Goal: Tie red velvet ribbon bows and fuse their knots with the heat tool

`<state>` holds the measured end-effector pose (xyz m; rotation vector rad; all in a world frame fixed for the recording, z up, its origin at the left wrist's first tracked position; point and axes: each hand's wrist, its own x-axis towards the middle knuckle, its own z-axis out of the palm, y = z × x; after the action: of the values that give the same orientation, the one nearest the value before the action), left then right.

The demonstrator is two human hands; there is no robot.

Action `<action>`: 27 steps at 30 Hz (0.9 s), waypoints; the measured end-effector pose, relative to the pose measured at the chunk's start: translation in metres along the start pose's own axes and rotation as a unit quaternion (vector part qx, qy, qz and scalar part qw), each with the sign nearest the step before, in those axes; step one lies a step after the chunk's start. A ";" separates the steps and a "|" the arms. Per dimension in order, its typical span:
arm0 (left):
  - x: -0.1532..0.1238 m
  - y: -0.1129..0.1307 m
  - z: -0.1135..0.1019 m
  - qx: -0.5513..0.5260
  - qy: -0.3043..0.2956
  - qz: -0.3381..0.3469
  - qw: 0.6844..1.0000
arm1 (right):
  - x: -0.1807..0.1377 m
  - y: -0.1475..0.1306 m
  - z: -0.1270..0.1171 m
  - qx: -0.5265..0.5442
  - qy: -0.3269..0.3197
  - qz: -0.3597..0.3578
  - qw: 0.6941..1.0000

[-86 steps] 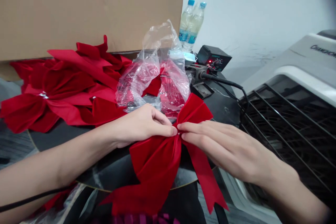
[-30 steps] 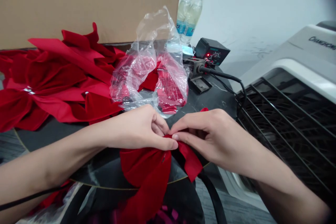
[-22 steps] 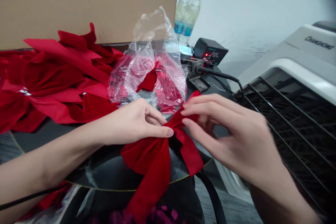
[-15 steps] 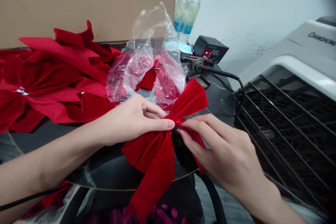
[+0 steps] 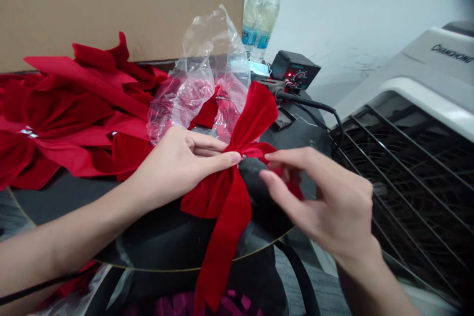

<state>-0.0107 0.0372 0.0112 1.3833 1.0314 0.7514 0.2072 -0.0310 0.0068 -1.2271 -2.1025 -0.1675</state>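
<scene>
Red velvet bow (image 5: 231, 197): on a round black tabletop (image 5: 148, 242), upper loop against a clear plastic bag (image 5: 196, 94), tail hanging past the thin gold edge. Left hand (image 5: 177, 163): fingers extended, tips pressed on the bow's knot. Right hand (image 5: 318, 197): fingers half open, holding nothing, tips just beside the knot, with open tabletop below them. Pile of red velvet bows (image 5: 62, 118): just beside the left hand. White appliance with black wire grille (image 5: 403, 182): beyond the table's right edge.
</scene>
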 end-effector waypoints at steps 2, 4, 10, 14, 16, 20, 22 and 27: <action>-0.001 0.001 0.002 0.026 0.043 0.036 0.998 | 0.002 -0.020 0.010 0.020 0.018 0.073 0.997; -0.001 0.001 0.002 0.032 0.058 0.060 0.996 | 0.004 -0.036 0.021 -0.001 0.030 0.086 0.996; -0.001 -0.003 0.001 -0.041 0.054 0.055 0.996 | 0.003 -0.041 0.035 0.092 0.073 0.172 0.978; -0.002 -0.004 0.001 -0.098 0.020 0.010 0.995 | -0.005 -0.035 0.039 0.382 0.052 0.343 0.857; -0.002 -0.005 0.000 -0.069 0.031 0.021 0.997 | -0.006 -0.034 0.042 0.422 0.033 0.358 0.832; -0.002 -0.007 -0.006 0.017 0.075 0.052 0.996 | -0.001 -0.033 0.039 0.208 0.077 0.231 0.947; -0.002 -0.007 -0.008 0.047 0.080 0.057 0.994 | 0.003 -0.031 0.035 0.099 0.091 0.128 0.983; -0.003 -0.003 -0.006 0.083 0.078 0.062 0.992 | 0.007 -0.030 0.031 0.018 0.073 0.048 0.996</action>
<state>-0.0180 0.0366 0.0093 1.5612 1.1591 0.8934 0.1651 -0.0288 -0.0059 -1.2538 -1.9105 -0.1702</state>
